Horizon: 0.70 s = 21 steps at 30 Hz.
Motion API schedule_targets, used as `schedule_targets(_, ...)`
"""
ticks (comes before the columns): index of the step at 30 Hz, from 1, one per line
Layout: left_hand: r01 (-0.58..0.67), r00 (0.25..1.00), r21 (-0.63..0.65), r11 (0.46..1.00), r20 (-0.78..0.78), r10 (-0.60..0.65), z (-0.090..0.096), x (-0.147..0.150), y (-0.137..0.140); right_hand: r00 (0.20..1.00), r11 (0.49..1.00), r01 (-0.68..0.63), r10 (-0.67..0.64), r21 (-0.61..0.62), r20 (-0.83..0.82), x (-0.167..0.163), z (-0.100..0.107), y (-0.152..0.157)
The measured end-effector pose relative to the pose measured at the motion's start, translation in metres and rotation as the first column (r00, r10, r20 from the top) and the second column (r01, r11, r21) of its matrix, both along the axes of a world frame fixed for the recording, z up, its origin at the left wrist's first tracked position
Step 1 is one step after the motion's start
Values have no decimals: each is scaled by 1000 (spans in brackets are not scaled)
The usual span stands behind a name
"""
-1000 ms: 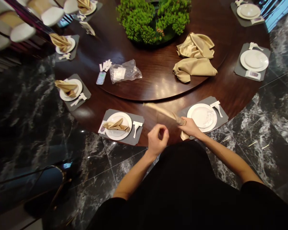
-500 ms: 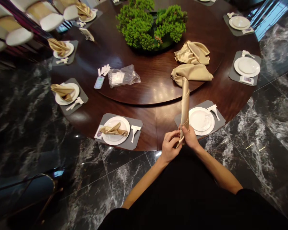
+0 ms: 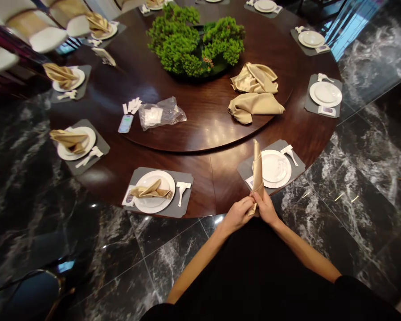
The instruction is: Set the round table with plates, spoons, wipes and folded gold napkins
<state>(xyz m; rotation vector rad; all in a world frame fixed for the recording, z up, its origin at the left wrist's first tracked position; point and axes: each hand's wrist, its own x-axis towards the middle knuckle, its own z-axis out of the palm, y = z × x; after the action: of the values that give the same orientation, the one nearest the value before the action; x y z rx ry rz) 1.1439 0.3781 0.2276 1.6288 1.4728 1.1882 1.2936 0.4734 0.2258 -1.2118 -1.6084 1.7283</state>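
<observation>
A gold cloth napkin (image 3: 257, 170), rolled into a narrow tapering cone, stands upright between my hands at the table's front edge. My left hand (image 3: 239, 212) pinches its lower end, with the fingers curled in. Around the roll's lower part, my right hand (image 3: 265, 208) is closed, the thumb lying along the cloth. Just behind the roll sits a white plate (image 3: 274, 168) on a grey placemat (image 3: 296, 166), with a white spoon (image 3: 292, 156) at its right. Two loose gold napkins lie farther back, one a crumpled napkin (image 3: 255, 78) and one a folded napkin (image 3: 255, 106).
The round dark table (image 3: 200, 183) has a raised turntable (image 3: 200, 127) bearing a green plant (image 3: 183, 44), a plastic bag (image 3: 163, 113) and a phone (image 3: 125, 124). Left of me, a plate (image 3: 155, 205) holds a folded napkin (image 3: 152, 191). Chairs (image 3: 47, 38) stand at the back left.
The rolled napkin has come lower and nearer to me, its tip no longer overlapping the folded napkin behind. Both hands have stayed on it. The camera view has shifted slightly.
</observation>
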Motion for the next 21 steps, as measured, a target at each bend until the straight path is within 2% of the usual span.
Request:
schedule_targets(4, 49, 972, -146, 988, 236, -13, -9, 19, -14, 989, 991, 134, -134, 0, 56, 18, -1, -23)
schedule_targets(6, 88, 955, -168, 982, 295, -35, -10, 29, -19, 978, 980, 200, -199, -2, 64, 27, 0, -31)
schedule_targets(9, 128, 964, -153, 980, 251, -87, -9, 40, -20, 973, 974, 225, -226, 12, 56, 40, 2, -35)
schedule_targets(13, 136, 982, -277, 951, 164, -93, -1, 56, -7, 969, 970, 226, -233, 87, 79, 62, 1, -33)
schedule_targets(15, 96, 982, -321, 942, 183, -38, 2, 70, 4, 960, 959, 250, -264, 136, 98, 76, -2, -29)
schedule_targets(18, -29, 960, -367, 930, 249, 128, 1, 102, 24, 945, 940, 278, -304, 200, 117, 101, -7, -16)
schedule_targets(21, -131, 924, -417, 899, 276, 263, -2, 140, 46, 939, 936, 293, -320, 196, 123, 130, -14, 3)
